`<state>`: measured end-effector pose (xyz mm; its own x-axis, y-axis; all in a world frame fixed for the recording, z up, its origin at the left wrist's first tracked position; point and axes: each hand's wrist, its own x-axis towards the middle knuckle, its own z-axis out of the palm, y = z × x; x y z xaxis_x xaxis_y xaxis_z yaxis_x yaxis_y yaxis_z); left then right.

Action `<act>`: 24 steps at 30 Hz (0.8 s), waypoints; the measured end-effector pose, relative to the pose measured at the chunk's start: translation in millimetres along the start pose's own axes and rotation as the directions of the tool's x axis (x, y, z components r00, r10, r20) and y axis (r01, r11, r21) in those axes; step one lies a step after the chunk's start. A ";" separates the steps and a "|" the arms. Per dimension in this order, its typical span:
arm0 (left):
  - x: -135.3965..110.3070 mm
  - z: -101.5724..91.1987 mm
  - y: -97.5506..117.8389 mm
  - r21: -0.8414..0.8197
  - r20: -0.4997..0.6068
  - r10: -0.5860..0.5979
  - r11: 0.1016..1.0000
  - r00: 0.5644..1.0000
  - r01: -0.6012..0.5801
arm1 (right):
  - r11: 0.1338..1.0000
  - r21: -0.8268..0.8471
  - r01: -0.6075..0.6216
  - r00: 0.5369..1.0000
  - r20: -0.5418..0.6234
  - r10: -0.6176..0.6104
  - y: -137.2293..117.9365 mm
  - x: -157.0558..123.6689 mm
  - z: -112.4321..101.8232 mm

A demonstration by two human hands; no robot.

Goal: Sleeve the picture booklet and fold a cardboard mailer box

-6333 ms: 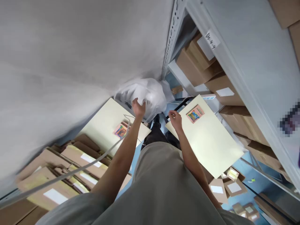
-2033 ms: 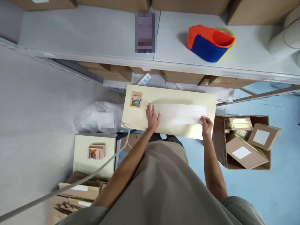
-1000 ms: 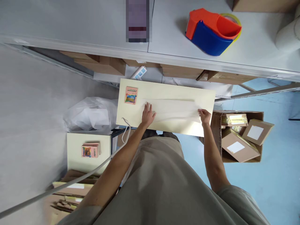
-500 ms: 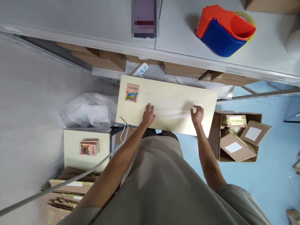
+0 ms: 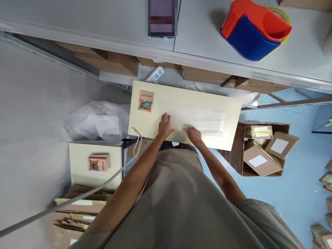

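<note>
A pale yellow board [image 5: 228, 138] lies in front of me as a work surface. On it lies a long clear plastic sleeve [image 5: 202, 117], hard to tell from the board. My left hand [image 5: 165, 125] rests flat on the sleeve's left end, fingers stretched out. My right hand [image 5: 194, 135] sits close beside it at the sleeve's near edge, fingers curled down on the plastic. A small pink card with a colourful picture [image 5: 145, 101] lies at the board's far left corner.
A grey shelf [image 5: 103, 24] runs across the top, with an orange and blue tape dispenser [image 5: 251, 29] on it. A crumpled white plastic bag [image 5: 95, 121] lies left. A lower board [image 5: 80, 164] holds pink cards [image 5: 98, 163]. An open carton [image 5: 240, 154] with brown boxes stands right.
My right hand has slid left along the sleeve from its right end to near my left hand. The left hand has stayed flat in place.
</note>
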<state>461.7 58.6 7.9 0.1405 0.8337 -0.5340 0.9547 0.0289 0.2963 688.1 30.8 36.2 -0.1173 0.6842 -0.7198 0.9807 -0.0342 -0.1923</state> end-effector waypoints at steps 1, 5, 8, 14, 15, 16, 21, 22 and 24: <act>0.5 -0.8 1.1 -0.002 -0.001 -0.008 1.000 1.000 0.008 | 1.000 -0.003 -0.016 1.000 0.003 0.016 1.4 -2.6 1.9; 2.3 -5.2 4.9 0.009 0.003 -0.035 0.999 0.999 0.035 | 0.985 0.158 -0.072 0.997 0.021 0.070 -10.6 6.8 0.4; 2.9 -8.0 6.4 0.022 -0.001 -0.050 0.998 0.999 0.050 | 0.896 0.435 -0.091 0.996 0.042 0.081 -34.7 32.2 -4.9; 5.3 -8.3 8.0 0.032 0.013 -0.068 0.997 0.998 0.068 | 0.674 0.730 -0.109 0.994 0.097 0.056 -46.1 78.6 -13.2; 6.0 -7.7 8.1 0.028 0.018 -0.073 0.997 0.997 0.073 | 0.629 0.768 -0.122 0.992 0.104 0.065 -36.3 80.7 -14.6; 6.8 -7.1 8.1 0.025 0.021 -0.076 0.997 0.997 0.076 | 0.589 0.797 -0.134 0.991 0.108 0.080 -22.4 80.7 -16.1; 9.1 -3.9 6.5 0.037 0.010 -0.067 0.997 0.998 0.067 | 0.325 0.928 -0.182 0.960 0.096 0.263 93.5 52.2 -20.0; 9.2 -3.5 6.3 0.041 0.009 -0.065 0.997 0.998 0.065 | 0.229 0.957 -0.177 0.939 0.094 0.331 120.3 43.1 -20.0; 9.2 -2.9 6.4 0.045 0.014 -0.065 0.997 0.998 0.064 | 0.135 0.978 -0.157 0.888 0.080 0.453 168.3 25.4 -20.5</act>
<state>468.4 68.1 7.3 0.0821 0.8222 -0.5632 0.9726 0.0574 0.2255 853.4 57.4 -0.7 0.3275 0.5336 -0.7798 -0.0022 -0.8249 -0.5653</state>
